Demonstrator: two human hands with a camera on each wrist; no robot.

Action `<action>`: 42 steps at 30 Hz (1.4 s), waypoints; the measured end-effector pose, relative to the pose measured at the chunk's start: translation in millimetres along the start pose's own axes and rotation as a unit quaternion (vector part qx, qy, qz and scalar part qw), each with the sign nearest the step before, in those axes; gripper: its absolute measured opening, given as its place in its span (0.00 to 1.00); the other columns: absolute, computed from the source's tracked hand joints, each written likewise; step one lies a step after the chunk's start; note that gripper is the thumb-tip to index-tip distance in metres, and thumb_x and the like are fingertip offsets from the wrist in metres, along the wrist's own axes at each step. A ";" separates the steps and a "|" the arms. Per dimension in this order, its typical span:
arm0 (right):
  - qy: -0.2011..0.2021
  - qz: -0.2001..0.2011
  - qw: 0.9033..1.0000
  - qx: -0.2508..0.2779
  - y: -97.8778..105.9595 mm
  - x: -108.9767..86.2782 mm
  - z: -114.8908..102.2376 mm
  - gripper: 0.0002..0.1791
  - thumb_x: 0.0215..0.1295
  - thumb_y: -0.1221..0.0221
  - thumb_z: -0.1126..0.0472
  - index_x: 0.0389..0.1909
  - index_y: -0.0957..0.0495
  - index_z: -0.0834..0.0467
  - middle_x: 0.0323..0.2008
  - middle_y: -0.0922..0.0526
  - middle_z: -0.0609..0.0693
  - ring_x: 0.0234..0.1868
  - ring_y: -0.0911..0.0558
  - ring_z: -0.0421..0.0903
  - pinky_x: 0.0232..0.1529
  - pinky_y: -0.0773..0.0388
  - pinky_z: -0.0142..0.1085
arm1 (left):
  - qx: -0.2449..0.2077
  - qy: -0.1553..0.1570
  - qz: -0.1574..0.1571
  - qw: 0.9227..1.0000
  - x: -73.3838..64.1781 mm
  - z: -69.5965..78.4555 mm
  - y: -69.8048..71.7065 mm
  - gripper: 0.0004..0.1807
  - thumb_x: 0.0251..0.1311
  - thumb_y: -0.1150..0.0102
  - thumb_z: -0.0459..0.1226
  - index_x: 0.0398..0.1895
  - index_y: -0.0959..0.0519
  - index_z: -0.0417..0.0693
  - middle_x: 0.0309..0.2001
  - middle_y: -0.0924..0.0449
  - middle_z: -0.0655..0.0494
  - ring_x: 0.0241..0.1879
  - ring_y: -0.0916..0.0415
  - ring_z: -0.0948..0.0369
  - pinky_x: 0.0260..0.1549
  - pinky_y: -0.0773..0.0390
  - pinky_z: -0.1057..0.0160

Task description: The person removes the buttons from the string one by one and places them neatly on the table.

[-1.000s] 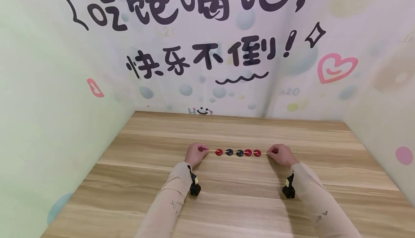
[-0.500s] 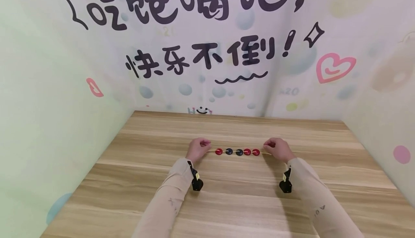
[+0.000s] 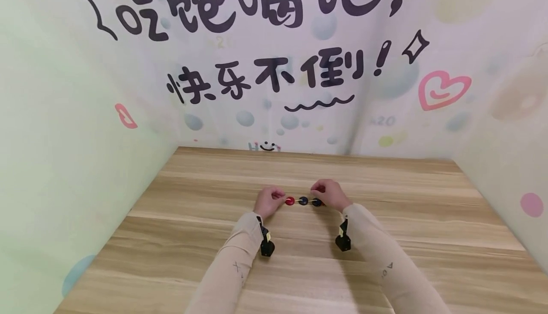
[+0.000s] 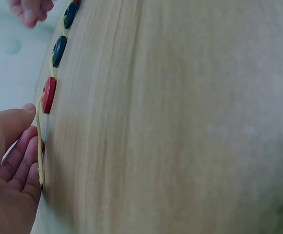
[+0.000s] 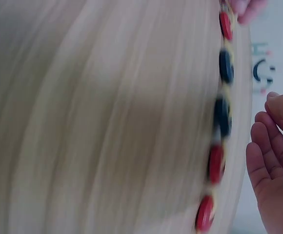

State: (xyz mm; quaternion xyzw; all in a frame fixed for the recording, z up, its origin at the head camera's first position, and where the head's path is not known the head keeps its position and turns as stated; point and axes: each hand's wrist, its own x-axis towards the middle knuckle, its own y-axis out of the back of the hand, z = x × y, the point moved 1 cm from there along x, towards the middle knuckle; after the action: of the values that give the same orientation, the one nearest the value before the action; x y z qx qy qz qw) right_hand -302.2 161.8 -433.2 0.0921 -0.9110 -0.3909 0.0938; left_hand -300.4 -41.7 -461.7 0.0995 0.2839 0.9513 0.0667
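Observation:
Large round buttons, red and dark blue, lie in a row on the table, strung on a yellow cord (image 4: pixel 39 139). My left hand (image 3: pixel 268 202) is at the row's left end, beside a red button (image 3: pixel 289 201); its thumb and fingers are apart, and the loose cord end lies past the fingers (image 4: pixel 22 161). My right hand (image 3: pixel 333 195) hovers over the row with relaxed fingers and nothing between them. In the head view it partly covers a dark blue button (image 3: pixel 316 202) and hides the two red buttons further right. In the right wrist view those red buttons (image 5: pixel 216 164) show below the blue ones.
The wood-grain table (image 3: pixel 214 176) reaches back to a printed wall cloth (image 3: pixel 265 114) with black writing. Pale side walls (image 3: pixel 85 161) flank it. A black wrist camera (image 3: pixel 267 246) hangs under each sleeve.
Both hands have left the cord ends they held. My right hand has moved left over the buttons, and my left hand slightly right. The button row stays in place.

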 end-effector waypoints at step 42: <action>0.057 0.028 0.997 -0.037 -48.2 13.8 -16.3 0.02 0.52 0.38 0.66 0.24 0.19 0.61 0.25 0.20 0.49 0.30 0.25 0.42 0.34 0.27 0.35 | -0.045 -0.104 0.009 0.993 39.3 -80.3 -34.3 0.12 0.56 0.44 0.45 0.28 0.19 0.46 0.26 0.22 0.57 0.25 0.27 0.65 0.23 0.29 0.70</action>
State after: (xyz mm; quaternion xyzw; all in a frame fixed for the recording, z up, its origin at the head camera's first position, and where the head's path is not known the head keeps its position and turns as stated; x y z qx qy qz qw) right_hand -307.0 114.5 -456.0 0.0856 -0.8914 -0.4153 0.1600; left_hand -354.4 -48.3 -540.6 0.1977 0.2312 0.9481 0.0923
